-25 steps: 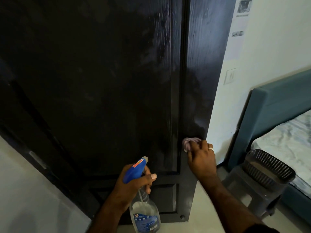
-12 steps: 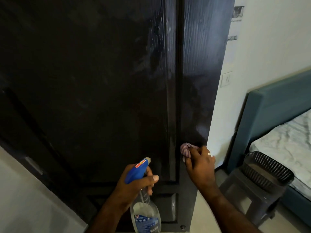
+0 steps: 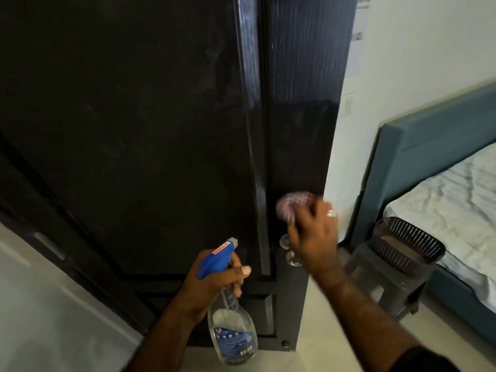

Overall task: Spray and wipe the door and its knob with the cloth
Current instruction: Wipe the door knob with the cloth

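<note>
cloth and right hand now higher, above newly bared knob

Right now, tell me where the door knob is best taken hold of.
Grip the round silver door knob around its ball, from the front. It juts out near the door edge, just under the right hand holding the cloth.

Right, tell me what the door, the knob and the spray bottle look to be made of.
Door: seems wood with a dark glossy coat; fine grain lines and window glare show on it.
Knob: looks like polished metal, silvery with bright highlights.
Spray bottle: clear plastic body, liquid visible inside, with an opaque blue plastic trigger head; the left hand holds it.
</note>
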Demonstrator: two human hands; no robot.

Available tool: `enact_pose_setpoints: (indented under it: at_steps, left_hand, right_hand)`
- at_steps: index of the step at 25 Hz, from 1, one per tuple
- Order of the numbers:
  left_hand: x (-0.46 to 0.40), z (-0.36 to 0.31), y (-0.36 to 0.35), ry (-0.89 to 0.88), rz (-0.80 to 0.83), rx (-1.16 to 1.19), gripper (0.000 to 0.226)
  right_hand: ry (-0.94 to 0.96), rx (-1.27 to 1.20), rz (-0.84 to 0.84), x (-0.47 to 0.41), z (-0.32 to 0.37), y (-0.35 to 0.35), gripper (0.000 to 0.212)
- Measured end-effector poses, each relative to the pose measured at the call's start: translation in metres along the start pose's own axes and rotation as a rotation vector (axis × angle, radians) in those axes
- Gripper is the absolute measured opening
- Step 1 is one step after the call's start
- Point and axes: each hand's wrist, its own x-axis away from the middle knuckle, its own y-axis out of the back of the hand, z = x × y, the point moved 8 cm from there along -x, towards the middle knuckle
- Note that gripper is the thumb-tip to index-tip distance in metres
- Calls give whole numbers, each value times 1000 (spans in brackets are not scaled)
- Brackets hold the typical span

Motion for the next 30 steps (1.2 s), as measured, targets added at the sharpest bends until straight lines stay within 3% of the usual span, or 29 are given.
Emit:
enact_pose_setpoints:
  at_steps: [2, 4, 7, 9, 11, 13, 14, 16, 18, 20, 22, 25, 27, 30]
  left_hand:
    - [2, 3, 1, 6, 6, 11, 23]
    - [4, 11, 6, 33, 5, 5, 26]
    - [12, 19, 10, 73, -14, -1, 29]
    - [12, 18, 12, 78, -13, 17, 31]
    - [9, 17, 16, 81, -13, 36, 31]
    - [4, 14, 17, 77, -3, 22, 28]
    - [1, 12, 15, 67, 6, 10, 26]
    - [-5, 7, 9, 37, 23, -18, 23]
    - [-10, 2, 0, 15, 42, -35, 24]
    - [-13, -1, -8, 14, 53, -38, 24]
    - [-14, -3, -12, 14, 63, -13, 23]
    - [-11, -1, -14, 19, 57, 5, 21]
    - [-9, 0, -13, 18, 68, -9, 24]
    - [-11, 3, -4, 13, 82, -27, 31]
  right_hand:
    - [-174, -104, 147, 62, -19, -38, 38]
    - [-453, -198, 136, 82, -26, -55, 39]
    - [-988, -405, 16, 98, -38, -78, 46]
    - [-1354, -750, -114, 106, -50, -100, 42]
    - [-1510, -1072, -210, 107, -53, -115, 29]
    - [-1401, -977, -135, 103, -50, -108, 27]
    - [-1236, -758, -18, 98, -47, -98, 34]
    - [-720, -217, 209, 85, -32, -85, 47]
    - [-253, 130, 291, 83, -16, -84, 49]
    - [-29, 333, 376, 88, -10, -89, 51]
    - [-2, 394, 442, 86, -7, -89, 50]
    - [-275, 273, 427, 76, -11, -78, 64]
    - [-461, 178, 421, 74, -15, -73, 60]
    - [-552, 77, 359, 79, -20, -69, 50]
